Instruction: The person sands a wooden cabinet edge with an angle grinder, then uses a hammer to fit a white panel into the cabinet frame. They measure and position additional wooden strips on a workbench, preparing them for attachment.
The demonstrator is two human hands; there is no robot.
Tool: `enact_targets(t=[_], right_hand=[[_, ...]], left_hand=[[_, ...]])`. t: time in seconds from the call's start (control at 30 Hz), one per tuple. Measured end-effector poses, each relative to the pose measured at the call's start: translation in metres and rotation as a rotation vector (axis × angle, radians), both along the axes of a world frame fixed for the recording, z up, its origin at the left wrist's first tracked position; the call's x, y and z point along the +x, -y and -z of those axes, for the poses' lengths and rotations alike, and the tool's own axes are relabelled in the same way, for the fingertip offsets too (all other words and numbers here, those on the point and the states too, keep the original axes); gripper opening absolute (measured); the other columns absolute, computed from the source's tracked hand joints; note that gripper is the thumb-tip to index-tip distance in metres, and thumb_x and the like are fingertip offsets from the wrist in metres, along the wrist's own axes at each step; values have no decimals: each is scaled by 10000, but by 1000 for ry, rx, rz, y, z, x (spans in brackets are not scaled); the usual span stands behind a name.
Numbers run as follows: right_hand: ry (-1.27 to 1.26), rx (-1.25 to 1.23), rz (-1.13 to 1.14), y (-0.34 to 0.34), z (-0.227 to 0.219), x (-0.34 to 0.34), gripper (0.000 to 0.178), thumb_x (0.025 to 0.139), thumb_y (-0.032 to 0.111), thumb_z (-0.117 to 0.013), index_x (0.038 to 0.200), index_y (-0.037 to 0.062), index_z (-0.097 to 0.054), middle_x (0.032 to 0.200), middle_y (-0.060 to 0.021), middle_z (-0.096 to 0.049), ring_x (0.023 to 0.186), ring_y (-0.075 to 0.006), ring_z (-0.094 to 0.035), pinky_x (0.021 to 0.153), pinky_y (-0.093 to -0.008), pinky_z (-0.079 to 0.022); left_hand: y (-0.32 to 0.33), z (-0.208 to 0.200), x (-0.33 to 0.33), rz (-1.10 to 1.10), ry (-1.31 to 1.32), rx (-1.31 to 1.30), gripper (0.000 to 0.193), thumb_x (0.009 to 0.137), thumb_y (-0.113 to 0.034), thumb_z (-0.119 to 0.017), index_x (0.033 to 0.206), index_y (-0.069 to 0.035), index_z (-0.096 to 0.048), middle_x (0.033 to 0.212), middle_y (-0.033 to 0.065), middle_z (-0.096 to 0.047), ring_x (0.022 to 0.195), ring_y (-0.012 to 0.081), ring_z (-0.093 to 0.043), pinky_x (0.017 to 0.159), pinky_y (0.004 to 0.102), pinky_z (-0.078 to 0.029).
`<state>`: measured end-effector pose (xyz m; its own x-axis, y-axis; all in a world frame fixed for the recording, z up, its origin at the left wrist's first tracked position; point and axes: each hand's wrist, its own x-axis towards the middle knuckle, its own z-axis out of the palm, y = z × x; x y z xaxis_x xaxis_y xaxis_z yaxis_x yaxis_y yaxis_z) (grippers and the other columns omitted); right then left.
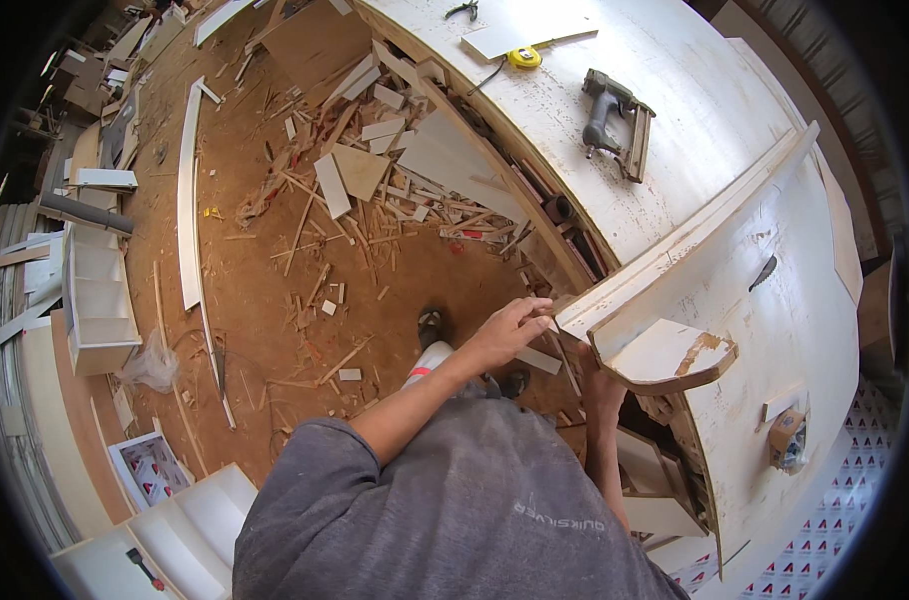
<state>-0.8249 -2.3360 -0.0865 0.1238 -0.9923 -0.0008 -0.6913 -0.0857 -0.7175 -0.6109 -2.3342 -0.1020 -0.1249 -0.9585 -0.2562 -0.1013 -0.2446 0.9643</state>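
Note:
A long pale board (695, 235) runs across the white workbench top (665, 130), its near end jutting past the edge. My left hand (510, 332) is at that end, fingers bent and closed against it. Just beneath, my right hand (601, 388) reaches up with its fingers mostly hidden by the board. Beside this hand lies a white-topped offcut (665, 355) with a rounded end and brown edges. A dark nail gun (615, 120) rests on the far part of the bench, near a yellow tape measure (525, 58).
Wood scraps (365, 175) litter the brown floor, with a long white strip (189, 200) among them. White shelf boxes (103, 300) stand at the left. A dark curved blade (764, 272) and a small roll of tape (788, 438) lie on the bench's right part.

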Motion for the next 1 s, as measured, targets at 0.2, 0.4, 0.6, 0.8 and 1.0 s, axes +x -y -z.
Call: enact_targets(t=[0.2,0.4,0.6,0.8,1.0], right_hand=[[34,-53,74,23,-19,51,369,841,234,-709,1118,2,-635,1128,-166,-641,1037,-361,-588,915,-442,-437],[139,-135,256,35,1,84,420,825,210,-742,1151,-15,-603,1131,-149,-633,1029,-310,-588,891,-427,-452],[479,11,436,31,0,99,416,856,221,-723,1169,-21,-594,1083,-87,-659,977,-171,-616,840,-323,-491],[419,-56,433,35,7,92,901,768,209,-788,1465,-2,-257,1348,-231,-438,1276,-335,-427,1076,-396,-345],[393,-26,448,0,-2,86,1009,788,342,-765,1500,-25,-151,1451,-258,-336,1349,-356,-354,1134,-393,-280]], left_hand=[[-2,42,78,155,57,138,440,977,-303,-534,1323,-32,-519,1238,131,-578,1153,216,-546,991,325,-416],[45,40,177,217,76,114,434,960,-300,-549,1303,-34,-537,1191,119,-609,1106,201,-571,960,321,-436],[104,35,193,212,28,19,413,974,-272,-533,1285,-1,-540,1183,122,-624,1064,190,-597,929,314,-458],[81,26,177,298,26,135,374,993,-234,-518,1316,-46,-518,1176,84,-602,1018,162,-611,848,296,-495],[44,39,152,412,70,256,389,982,-226,-539,1311,-20,-513,1146,89,-602,979,163,-616,826,293,-493]])
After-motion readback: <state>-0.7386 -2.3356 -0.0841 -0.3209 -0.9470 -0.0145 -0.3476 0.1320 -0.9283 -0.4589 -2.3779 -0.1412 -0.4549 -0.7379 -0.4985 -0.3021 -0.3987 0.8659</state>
